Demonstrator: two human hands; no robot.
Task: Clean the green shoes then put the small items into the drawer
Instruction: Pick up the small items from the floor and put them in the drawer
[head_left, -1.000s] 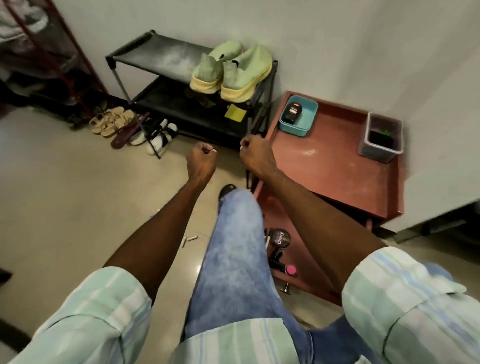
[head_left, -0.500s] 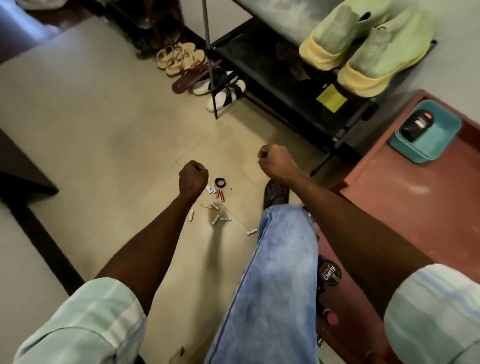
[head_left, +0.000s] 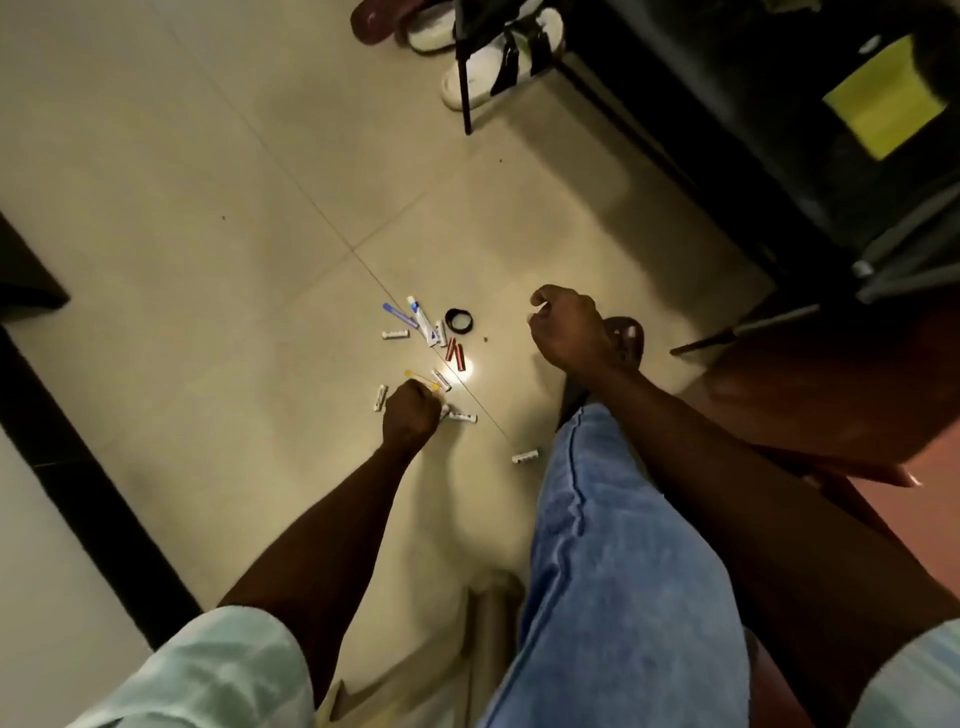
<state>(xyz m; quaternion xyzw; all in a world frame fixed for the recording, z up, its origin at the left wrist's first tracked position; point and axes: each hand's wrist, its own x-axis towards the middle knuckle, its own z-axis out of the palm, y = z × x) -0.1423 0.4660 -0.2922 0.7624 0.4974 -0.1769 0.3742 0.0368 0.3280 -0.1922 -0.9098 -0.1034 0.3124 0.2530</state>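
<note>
The small items (head_left: 431, 358) are scattered on the tiled floor (head_left: 208, 208). The left hand (head_left: 410, 418) is curled among them; what is gripped cannot be told. The right hand (head_left: 569, 327), curled, pinches something white.

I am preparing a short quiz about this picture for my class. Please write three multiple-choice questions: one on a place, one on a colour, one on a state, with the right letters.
1. Where do the small items lie?
A. on the floor
B. in a drawer
C. on a shelf

2. What colour is the paper on the black rack?
A. pink
B. yellow
C. white

3. How is the left hand?
A. flat and spread
B. out of view
C. fingers curled, down among the items

Answers: 1 A, they are scattered on the pale tiles. 2 B, it shows bright yellow. 3 C, the fist sits low by the white tubes; what it holds cannot be told.
</note>
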